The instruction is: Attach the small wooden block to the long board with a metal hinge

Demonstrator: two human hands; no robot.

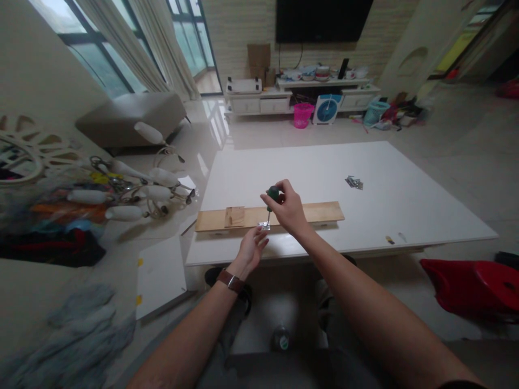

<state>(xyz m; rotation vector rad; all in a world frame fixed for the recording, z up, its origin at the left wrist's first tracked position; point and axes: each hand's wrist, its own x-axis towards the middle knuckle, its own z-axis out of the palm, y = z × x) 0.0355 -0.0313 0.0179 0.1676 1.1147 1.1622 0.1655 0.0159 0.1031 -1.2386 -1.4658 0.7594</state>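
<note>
A long pale wooden board (320, 212) lies across the near side of a white table (365, 162). My right hand (288, 208) is closed round the dark green handle of a screwdriver (271, 201), held upright with its tip on a small metal bracket (265, 226) at the board's near edge. My left hand (252, 249) rests at the table edge just below the bracket, fingertips touching or pinching it; a brown watch strap sits on that wrist. A small wooden block (234, 216) lies on the board to the left.
A small pile of metal screws (354, 182) lies on the table's right part. A chandelier with white candle tubes (133, 189) lies on the floor at left. A red plastic stool (474, 283) stands at right. A white panel (160, 275) lies on the floor.
</note>
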